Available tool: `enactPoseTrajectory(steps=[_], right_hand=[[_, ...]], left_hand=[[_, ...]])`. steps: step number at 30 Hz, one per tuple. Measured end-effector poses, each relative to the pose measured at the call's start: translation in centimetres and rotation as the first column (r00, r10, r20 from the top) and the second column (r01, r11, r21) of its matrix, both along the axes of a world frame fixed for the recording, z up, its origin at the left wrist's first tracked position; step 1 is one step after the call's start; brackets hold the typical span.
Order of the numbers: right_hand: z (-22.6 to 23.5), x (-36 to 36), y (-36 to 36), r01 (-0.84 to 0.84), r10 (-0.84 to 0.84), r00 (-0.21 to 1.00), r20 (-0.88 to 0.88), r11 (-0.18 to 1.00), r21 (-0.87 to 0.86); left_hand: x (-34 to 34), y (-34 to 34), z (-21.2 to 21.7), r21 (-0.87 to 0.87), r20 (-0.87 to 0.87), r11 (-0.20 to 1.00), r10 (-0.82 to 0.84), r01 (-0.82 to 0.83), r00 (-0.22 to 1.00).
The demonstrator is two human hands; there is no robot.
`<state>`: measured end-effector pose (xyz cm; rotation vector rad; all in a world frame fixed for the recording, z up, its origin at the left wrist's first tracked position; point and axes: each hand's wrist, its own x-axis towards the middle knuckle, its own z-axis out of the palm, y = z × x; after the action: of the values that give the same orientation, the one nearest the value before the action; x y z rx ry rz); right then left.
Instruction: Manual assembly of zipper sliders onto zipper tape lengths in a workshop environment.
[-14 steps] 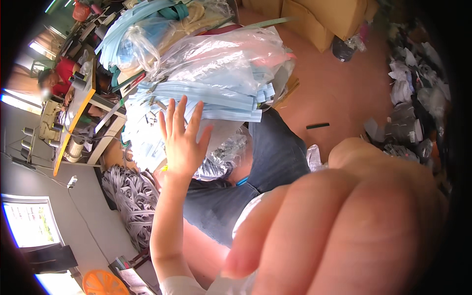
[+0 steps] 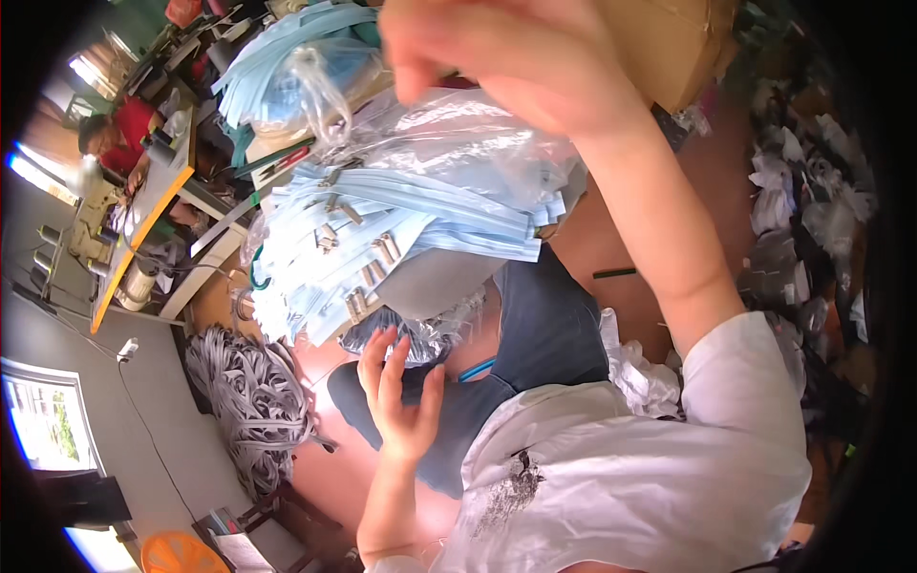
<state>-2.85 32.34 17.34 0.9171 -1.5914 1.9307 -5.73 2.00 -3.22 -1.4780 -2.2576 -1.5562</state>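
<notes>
My left hand [image 2: 401, 401] is held over my left knee, fingers apart and slightly bent, with nothing in it. Just beyond it lies a pile of pale blue fabric strips [image 2: 420, 215] that look like zipper tapes. Several small metal pieces [image 2: 385, 248], apparently zipper sliders, rest on the strips. A clear plastic bag [image 2: 449, 134] covers the far part of the pile. My right hand [image 2: 506, 62] is raised above the far side of this bag, close to the camera. Motion smears its fingers, and I see nothing held in them.
More blue strips [image 2: 277, 67] lie in plastic behind the pile. Grey tape [image 2: 244, 406] is heaped on the floor at left. A person in red [image 2: 134, 129] sits at a sewing table [image 2: 143, 224]. Plastic scraps [image 2: 778, 191] line the right side; a cardboard box [image 2: 673, 48] stands at the back.
My right hand has gone from the lower right, right before the camera, up over the plastic bag. My left hand has drawn back from the blue strips toward my knee.
</notes>
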Motion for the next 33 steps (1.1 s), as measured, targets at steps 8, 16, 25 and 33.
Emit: enactPoseTrajectory(steps=[8, 16, 25, 33], right_hand=[[-3.4, -18.7, 14.3, 0.546, -0.904, 0.24, -0.353, -0.175, 0.819], [-3.7, -29.0, 16.9, 0.561, -0.747, 0.417, -0.518, -0.236, 0.793], [-3.3, -30.2, 16.1, 0.309, -0.712, 0.635, -0.301, -0.124, 0.943], [-1.7, -23.5, 15.9, 0.474, -0.748, 0.539, -0.388, -0.111, 0.874]], left_hand=[[3.2, -5.0, -5.1, 0.033, 0.36, 0.964, 0.233, -0.262, 0.903], [4.2, -6.8, -7.6, -0.047, 0.581, 0.923, 0.336, -0.381, 0.742], [1.4, -6.1, -7.7, -0.042, 0.564, 0.902, 0.377, -0.431, 0.735], [0.9, -5.8, -7.7, -0.028, 0.558, 0.888, 0.395, -0.459, 0.729]])
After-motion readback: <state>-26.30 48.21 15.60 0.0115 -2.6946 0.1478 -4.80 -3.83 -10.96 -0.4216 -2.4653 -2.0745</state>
